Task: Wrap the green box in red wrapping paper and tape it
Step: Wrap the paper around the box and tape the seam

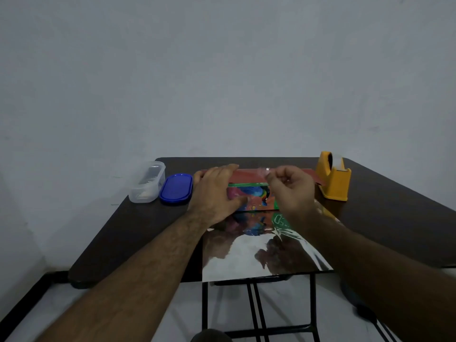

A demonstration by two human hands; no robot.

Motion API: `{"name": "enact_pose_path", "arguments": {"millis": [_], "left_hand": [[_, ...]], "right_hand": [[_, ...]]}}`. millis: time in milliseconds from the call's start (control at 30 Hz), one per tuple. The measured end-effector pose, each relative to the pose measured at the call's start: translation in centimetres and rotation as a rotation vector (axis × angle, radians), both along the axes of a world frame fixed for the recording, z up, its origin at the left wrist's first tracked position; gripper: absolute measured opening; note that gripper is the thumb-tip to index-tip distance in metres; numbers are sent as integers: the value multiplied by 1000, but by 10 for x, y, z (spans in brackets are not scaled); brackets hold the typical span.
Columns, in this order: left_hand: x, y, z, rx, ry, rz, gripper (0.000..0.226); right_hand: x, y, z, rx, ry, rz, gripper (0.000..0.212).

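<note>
Two hands are at work over the green box (249,197), which lies near the far edge of the dark table (128,230), on top of the wrapping paper (259,253). The paper shows its shiny silver inner side towards the person, like a mirror, and its red outer side (246,176) only where the far flap is folded over the back of the box.

The left hand (214,193) lies flat on the box with the fingers nearly straight; its fingertips reach the red flap and its thumb rests on the colourful top of the box. I think it presses the flap down so that the paper cannot spring back while the tape is coming.

The right hand (290,187) is lifted a little above the box. Its fingers are curled, and thumb and forefinger pinch a short piece of clear tape (263,172), which is small and blurred. The tape hangs just over the edge of the red flap, so the step in hand seems to be to fix this flap to the box.

The yellow tape dispenser (334,178) stands on the right, just beside the paper, within easy reach of the hand that takes the tape. On the left, apart from the work, stand a clear plastic container (148,182) and its blue lid (176,188).

The near half of the paper is not folded yet, so the task looks to be in its early part.
</note>
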State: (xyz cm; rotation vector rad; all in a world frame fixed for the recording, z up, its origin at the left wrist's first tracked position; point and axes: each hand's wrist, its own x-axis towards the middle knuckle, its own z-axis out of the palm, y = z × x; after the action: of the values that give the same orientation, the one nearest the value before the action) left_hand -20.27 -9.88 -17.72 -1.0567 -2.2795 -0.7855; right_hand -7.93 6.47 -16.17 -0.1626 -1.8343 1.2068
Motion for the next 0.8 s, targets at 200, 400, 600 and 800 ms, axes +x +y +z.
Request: {"name": "enact_pose_path", "arguments": {"millis": [200, 400, 600, 800], "left_hand": [[8, 24, 22, -96, 149, 30, 88], [22, 59, 18, -127, 178, 82, 85], [28, 69, 13, -109, 185, 135, 82], [26, 43, 15, -72, 172, 106, 84]], "right_hand": [[12, 23, -17, -360, 61, -182, 23], [14, 27, -22, -463, 73, -276, 16], [18, 25, -21, -489, 76, -239, 17], [17, 28, -24, -463, 5, -242, 14]]}}
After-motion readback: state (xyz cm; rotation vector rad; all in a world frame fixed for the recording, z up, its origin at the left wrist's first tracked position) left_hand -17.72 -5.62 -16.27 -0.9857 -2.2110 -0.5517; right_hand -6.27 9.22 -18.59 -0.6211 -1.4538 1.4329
